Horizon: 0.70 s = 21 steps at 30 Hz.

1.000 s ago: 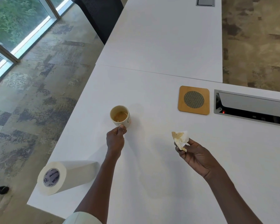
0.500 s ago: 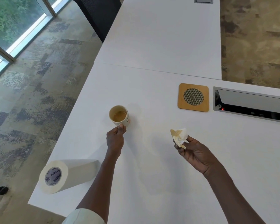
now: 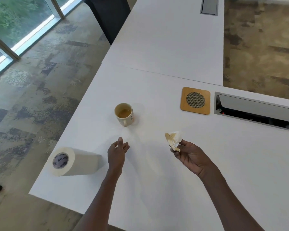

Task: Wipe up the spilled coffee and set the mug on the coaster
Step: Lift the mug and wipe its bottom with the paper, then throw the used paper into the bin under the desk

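Mug (image 3: 124, 113) stands upright in middle of frame, handle pointing down toward left hand (image 3: 117, 153). Left hand just below mug, not touching, fingers loose and empty. It is nearer hand. Right hand (image 3: 189, 155) pinches stained paper wad (image 3: 173, 139). Coaster (image 3: 195, 100) lies right of mug, well apart, bare. Mug likely goes right next.
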### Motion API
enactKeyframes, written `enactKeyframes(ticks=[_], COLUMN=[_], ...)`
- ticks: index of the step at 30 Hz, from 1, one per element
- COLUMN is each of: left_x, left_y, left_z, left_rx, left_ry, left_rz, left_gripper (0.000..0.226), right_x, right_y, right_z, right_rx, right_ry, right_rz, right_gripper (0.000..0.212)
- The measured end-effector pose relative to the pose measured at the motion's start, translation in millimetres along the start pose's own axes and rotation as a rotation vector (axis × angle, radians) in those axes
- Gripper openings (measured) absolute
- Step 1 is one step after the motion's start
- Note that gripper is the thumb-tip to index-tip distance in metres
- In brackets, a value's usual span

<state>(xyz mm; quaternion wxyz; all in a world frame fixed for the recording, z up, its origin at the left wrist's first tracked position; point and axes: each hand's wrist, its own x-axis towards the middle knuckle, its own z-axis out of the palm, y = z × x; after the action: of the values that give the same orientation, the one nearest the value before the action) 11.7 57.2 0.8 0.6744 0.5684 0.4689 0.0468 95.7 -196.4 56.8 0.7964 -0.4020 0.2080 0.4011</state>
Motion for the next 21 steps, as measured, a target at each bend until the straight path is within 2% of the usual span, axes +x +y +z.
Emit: enactKeyframes(ticks=[2,8,11,15,21], left_x=[-24,-96,-126,-158,-189], left_y=[-9,-35,-49,-73,-112], left_z=[-9,-50,-78,-123,-209], left_rx=[-0.041,-0.145,-0.191,-0.238,-0.269], left_ry=[0.015,0.105,0.175,0.318,0.515], left_rz=[0.010,0.071,0.085,0.102,0.104], left_gripper=[0.029,0.024,0.023,0.032,0.035], right_x=[-4,-27,-42,-66,-99], right_y=[5,35,60,104,193], right_z=[4,14,24,47,84], right_rx=[-0.039,-0.209,-0.316,-0.536,-0.990], right_ry=[-0.016,-0.067,-0.086,-0.128,-0.226], right_rz=[0.008,0.018,0.011,-0.050,-0.184], right_gripper=[0.039,0.014,0.013,0.013,0.011])
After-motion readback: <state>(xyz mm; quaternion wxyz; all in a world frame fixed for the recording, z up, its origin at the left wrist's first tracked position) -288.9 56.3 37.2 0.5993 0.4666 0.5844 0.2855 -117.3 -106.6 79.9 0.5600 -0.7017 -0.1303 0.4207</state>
